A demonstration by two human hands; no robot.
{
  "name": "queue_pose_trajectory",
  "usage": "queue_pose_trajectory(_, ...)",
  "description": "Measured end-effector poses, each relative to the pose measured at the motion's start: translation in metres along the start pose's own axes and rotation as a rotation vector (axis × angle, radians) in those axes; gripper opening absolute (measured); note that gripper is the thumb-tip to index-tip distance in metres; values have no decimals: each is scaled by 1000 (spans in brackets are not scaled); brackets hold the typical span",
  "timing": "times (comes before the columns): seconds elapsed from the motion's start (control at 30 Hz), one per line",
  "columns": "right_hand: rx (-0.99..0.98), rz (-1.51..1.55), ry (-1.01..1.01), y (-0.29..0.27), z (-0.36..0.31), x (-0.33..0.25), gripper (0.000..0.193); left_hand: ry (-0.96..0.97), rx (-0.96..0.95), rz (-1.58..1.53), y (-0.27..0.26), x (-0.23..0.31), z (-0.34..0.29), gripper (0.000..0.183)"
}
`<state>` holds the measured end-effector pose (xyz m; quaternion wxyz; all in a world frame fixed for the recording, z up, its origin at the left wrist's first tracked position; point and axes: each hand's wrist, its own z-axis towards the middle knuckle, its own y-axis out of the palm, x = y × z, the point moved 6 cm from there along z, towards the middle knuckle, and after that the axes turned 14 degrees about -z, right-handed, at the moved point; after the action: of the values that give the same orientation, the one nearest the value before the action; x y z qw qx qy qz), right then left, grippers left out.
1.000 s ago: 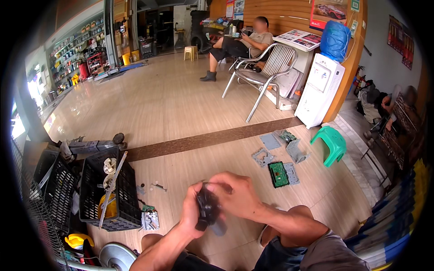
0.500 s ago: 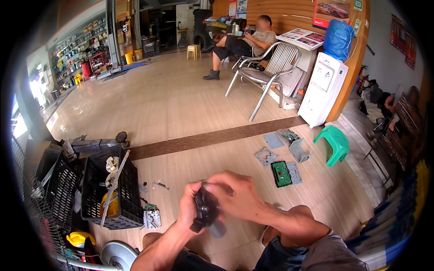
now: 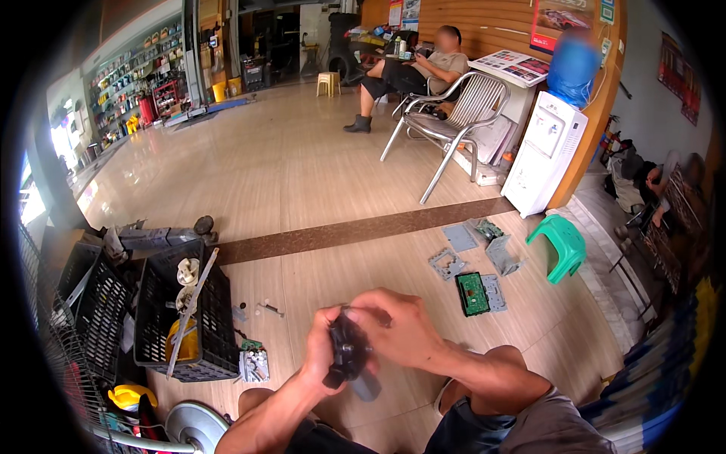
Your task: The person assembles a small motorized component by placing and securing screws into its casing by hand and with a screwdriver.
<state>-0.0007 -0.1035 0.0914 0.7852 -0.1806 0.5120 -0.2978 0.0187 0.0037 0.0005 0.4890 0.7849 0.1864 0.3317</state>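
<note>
Over tiled floor (image 3: 386,268), lower centre of frame, steady black part (image 3: 348,354) in wrapped left grip (image 3: 320,344) against half-curled right grip (image 3: 399,319), contents of latter indiscernible.

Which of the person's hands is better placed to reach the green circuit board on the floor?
Probably the right hand: it is nearer the green circuit board, while the left hand is wrapped around the dark device, farther away.

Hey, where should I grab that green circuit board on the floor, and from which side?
Best grip the board by its left edge, probably coming low from the left with your right hand once free: it appears to lie flat, so only its edges offer a grip, and the grey plate sits along its right edge.
</note>
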Motion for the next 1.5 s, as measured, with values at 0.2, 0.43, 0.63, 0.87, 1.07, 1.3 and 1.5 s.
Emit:
queue_pose_trajectory(0.2,-19,-6,-97,-2,5,-1,14,58,56,49,1,3,-1,49)
queue_pose_trajectory(0.43,-33,-33,-142,2,7,-6,15,108,124,98,-4,11,-10,50)
queue_pose_trajectory(0.63,-54,39,-141,4,5,-4,18,175,111,232,-5,14,-12,50)
queue_pose_trajectory(0.87,-78,33,-107,5,8,-1,33,203,132,297,-2,16,-16,55)
queue_pose_trajectory(1.07,-65,94,-54,-1,9,3,27,216,138,287,4,12,-10,55)
queue_pose_trajectory(1.3,-96,125,-153,-15,12,-5,11,260,96,318,15,18,-12,54)
queue_pose_trajectory(1.5,-99,183,-14,-18,6,8,11,202,82,254,15,11,-5,51)
